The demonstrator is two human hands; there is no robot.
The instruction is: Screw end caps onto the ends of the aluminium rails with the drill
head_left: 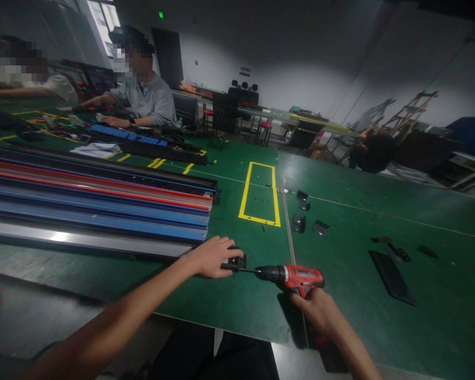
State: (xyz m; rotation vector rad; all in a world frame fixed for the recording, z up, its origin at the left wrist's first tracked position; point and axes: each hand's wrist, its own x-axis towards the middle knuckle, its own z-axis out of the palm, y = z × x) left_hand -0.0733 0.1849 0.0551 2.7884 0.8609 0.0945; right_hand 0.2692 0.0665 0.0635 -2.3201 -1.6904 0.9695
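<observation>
Plainly one red drill (305,277), one right hand (320,310) around it

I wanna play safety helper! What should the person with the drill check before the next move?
1. Right hand grips the red drill: ok.
2. Left hand holds the black end piece: ok.
3. Drill bit points at the black end piece: ok.
4. Bit seated properly: cannot tell, the tip is too small to see.
5. Left hand well away from the bit: not ok, its fingers are close to the tip.
6. Loose black brackets away from the bit: ok.
</observation>
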